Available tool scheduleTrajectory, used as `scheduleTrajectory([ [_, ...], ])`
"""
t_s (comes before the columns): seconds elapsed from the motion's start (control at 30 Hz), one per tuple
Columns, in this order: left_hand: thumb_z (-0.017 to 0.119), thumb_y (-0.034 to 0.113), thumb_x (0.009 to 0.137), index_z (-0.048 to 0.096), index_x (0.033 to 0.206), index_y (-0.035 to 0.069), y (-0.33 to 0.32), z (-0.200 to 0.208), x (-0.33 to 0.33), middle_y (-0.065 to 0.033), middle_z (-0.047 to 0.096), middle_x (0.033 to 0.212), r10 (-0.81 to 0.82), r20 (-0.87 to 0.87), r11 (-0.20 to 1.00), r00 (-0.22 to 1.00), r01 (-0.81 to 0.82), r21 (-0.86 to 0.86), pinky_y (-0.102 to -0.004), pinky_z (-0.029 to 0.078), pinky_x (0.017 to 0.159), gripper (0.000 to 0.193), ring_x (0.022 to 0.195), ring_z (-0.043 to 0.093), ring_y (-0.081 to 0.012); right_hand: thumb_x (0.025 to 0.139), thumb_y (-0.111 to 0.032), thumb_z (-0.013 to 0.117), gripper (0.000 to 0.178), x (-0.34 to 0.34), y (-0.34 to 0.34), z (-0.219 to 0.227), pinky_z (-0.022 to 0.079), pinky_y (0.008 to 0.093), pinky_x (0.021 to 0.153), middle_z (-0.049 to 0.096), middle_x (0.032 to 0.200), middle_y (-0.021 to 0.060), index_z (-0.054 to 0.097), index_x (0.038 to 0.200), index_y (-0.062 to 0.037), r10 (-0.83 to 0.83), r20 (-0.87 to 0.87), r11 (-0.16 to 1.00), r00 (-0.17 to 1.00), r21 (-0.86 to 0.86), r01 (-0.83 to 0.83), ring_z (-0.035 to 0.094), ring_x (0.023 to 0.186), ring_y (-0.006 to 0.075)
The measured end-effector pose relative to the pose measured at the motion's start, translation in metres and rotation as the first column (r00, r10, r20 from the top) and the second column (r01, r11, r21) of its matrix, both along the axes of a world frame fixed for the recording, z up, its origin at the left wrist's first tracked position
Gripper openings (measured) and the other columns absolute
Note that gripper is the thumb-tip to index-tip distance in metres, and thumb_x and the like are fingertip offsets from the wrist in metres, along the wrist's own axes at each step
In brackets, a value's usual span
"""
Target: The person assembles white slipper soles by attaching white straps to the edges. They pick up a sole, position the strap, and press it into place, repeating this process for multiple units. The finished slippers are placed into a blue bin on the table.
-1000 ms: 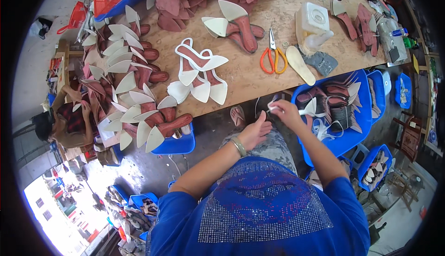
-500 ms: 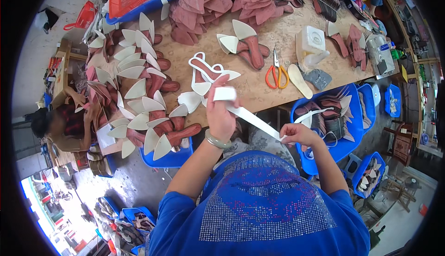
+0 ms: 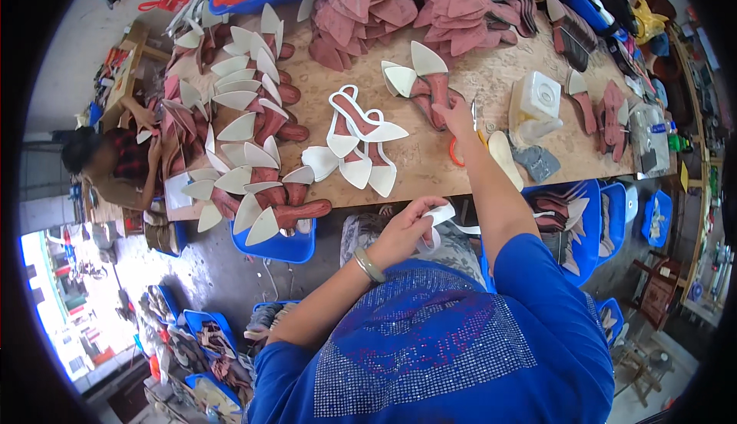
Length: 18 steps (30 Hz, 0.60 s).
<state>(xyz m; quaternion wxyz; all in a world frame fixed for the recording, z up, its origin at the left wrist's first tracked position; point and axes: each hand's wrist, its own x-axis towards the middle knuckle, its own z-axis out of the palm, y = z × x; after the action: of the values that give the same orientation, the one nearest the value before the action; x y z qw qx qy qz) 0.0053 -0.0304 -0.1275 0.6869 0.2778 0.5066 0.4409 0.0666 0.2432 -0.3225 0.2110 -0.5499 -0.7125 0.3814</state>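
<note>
- The left hand sits just below the near edge of the wooden workbench, over the lap, fingers curled closed around a white strip piece whose loose end trails to the right.
- A metal bangle circles the left wrist.
- The right hand reaches out over the workbench, fingers loosely spread and narrow, resting at the orange-handled scissors; whether it actually grips them I cannot tell.
- Just left of the scissors lies a brown shoe upper with white pointed lining, touched by the fingertips or very near them.
- Further left on the workbench sit the white-edged strap uppers, laid in a small cluster.
- Right of the scissors stands a translucent plastic container.
- At the workbench's left end, a heap of brown and white uppers spills over a blue bin.
- Past that end, another person bends over the pile.
</note>
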Motion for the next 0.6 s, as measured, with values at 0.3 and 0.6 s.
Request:
scheduleTrajectory([
  [0.3, 0.049, 0.007, 0.087, 0.057, 0.114, 0.003, -0.01, -0.012, 0.013, -0.0018, 0.058, 0.078, 0.235, 0.065, 0.966, 0.97, -0.225, -0.13, -0.021, 0.045, 0.069, 0.029, 0.071, 0.056, -0.0091, 0.085, -0.012, 0.057, 0.031, 0.025, -0.018, 0.039, 0.052, 0.0313, 0.057, 0.064, 0.086, 0.0162, 0.049, 0.107, 0.0072, -0.294, -0.625, 0.912, 0.723, -0.41, 0.017, 0.066, 0.072, 0.0185],
  [0.6, 0.053, 0.017, 0.092, 0.054, 0.121, 0.003, 0.046, -0.028, 0.015, -0.0066, 0.061, 0.085, 0.369, -0.016, 0.922, 0.929, -0.369, -0.121, -0.024, 0.05, 0.069, 0.032, 0.075, 0.059, -0.0114, 0.091, -0.011, 0.048, 0.025, 0.057, -0.02, 0.077, 0.05, 0.0318, 0.053, 0.064, 0.087, 0.0168, 0.043, 0.114, 0.0003, -0.022, -0.343, 1.0, 0.939, -0.024, 0.015, 0.066, 0.065, 0.0206],
])
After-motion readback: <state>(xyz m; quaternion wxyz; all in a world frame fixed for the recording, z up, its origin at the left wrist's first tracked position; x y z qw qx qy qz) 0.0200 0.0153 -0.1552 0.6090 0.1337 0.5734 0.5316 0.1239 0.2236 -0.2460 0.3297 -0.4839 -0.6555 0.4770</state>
